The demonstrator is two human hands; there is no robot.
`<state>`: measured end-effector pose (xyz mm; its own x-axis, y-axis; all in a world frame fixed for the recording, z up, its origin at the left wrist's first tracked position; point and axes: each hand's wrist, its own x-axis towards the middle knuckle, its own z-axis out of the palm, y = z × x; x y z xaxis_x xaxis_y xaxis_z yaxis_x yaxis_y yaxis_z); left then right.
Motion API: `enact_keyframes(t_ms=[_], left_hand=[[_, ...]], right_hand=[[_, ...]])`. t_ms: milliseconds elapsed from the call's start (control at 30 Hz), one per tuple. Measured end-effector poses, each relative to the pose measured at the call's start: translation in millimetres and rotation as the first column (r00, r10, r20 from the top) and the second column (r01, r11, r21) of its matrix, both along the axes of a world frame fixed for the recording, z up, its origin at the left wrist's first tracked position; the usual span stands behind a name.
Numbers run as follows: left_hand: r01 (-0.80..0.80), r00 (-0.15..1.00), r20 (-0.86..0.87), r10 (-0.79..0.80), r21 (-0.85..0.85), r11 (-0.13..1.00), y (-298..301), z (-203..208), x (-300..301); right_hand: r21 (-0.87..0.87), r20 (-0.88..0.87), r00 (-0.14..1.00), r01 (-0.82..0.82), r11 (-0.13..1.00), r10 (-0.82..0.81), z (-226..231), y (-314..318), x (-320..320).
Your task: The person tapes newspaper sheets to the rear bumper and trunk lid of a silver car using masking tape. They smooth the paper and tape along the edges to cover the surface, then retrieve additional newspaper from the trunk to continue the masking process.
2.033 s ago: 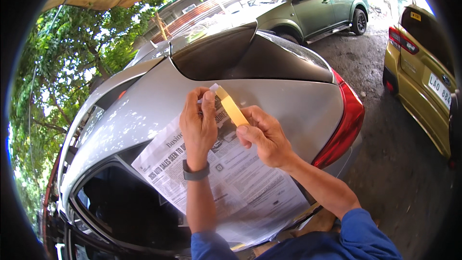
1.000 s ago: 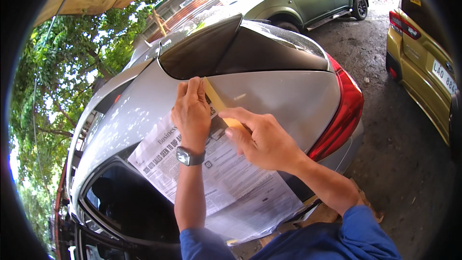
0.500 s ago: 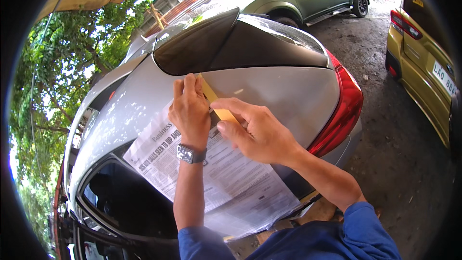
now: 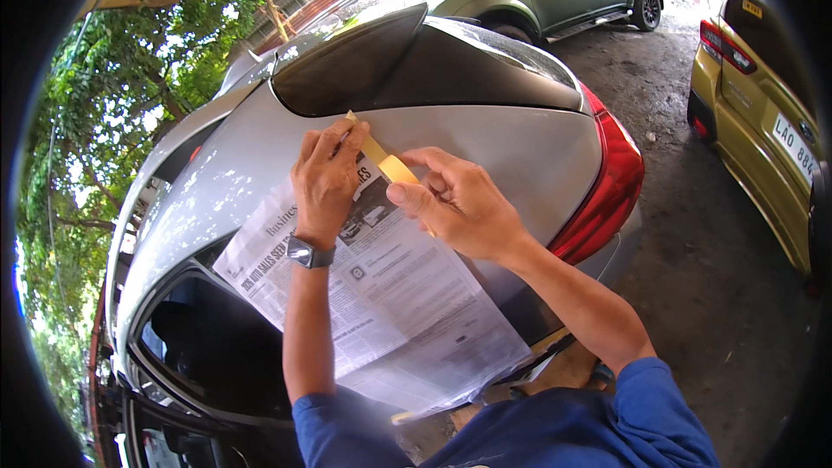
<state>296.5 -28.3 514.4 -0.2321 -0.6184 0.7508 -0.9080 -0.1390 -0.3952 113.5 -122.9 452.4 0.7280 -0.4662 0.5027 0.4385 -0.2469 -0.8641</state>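
The right hand grips a round yellow tape roll, probably to keep its flat strip taut; the left hand touches the strip, pinching or pressing, I cannot tell. Below them lies white printed newspaper against silver car bodywork.

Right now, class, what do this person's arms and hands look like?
The left hand and right hand are gloveless. A squarish watch with a dark band circles the left wrist; the right wrist has none. Both sleeves are short and blue.
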Motion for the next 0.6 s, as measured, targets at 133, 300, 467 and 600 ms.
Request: enact_keyframes(t_ms=[133,300,467,600], left_hand=[[-0.079,0.996,0.051,0.077,0.038,0.996,8.7,-5.5,-2.0],[-0.29,0.94,0.209,0.27,0.072,0.954,17.4,-6.5,-10.4],[-0.326,0.928,0.217,0.303,0.077,0.942,18.0,-10.6,-5.1],[-0.34,0.916,0.25,0.315,0.064,0.938,17.6,-11.8,0.3]], right_hand=[[-0.04,-0.102,0.994,-0.038,0.999,0.034,-1.3,-5.7,-10.9],[-0.174,0.1,0.982,0.179,0.968,-0.163,-11.1,15.9,-19.2],[-0.256,0.149,0.922,0.386,0.886,-0.358,-41.4,48.6,-50.7],[-0.417,0.089,0.913,0.397,0.818,-0.398,-73.4,67.3,-95.7]])
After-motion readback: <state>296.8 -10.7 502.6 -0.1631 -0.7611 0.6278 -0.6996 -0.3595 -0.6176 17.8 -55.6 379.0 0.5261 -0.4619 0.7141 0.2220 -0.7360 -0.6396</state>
